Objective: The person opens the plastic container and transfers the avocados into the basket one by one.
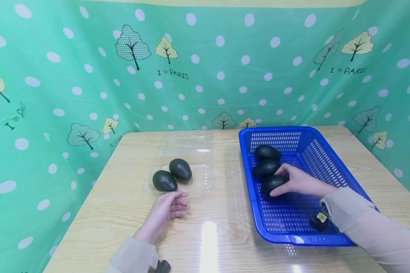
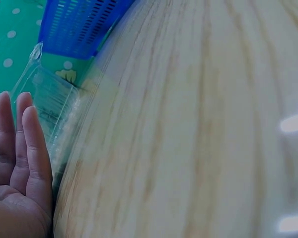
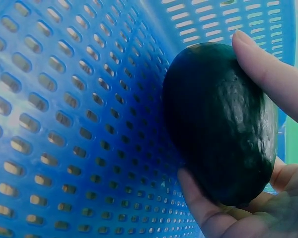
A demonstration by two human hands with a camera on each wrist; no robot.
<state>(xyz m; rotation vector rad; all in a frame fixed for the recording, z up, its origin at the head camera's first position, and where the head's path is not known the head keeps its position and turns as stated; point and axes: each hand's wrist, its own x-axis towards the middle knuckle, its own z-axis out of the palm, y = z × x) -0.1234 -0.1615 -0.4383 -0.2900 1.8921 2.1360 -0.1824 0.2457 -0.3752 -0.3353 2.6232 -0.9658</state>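
Fingers (image 3: 268, 69) grip one of three avocados (image 1: 272, 184) in one basket (image 1: 294, 239), two outside.

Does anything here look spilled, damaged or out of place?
Nothing stands out. Two avocados sit in the clear container, three more avocados lie in the blue basket, the right hand grips one there, and no spill or damage shows.

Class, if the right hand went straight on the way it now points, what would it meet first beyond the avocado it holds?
Probably the blue basket's left wall, just beyond the held avocado. Depth is unclear, so the neighbouring avocado could be brushed first.
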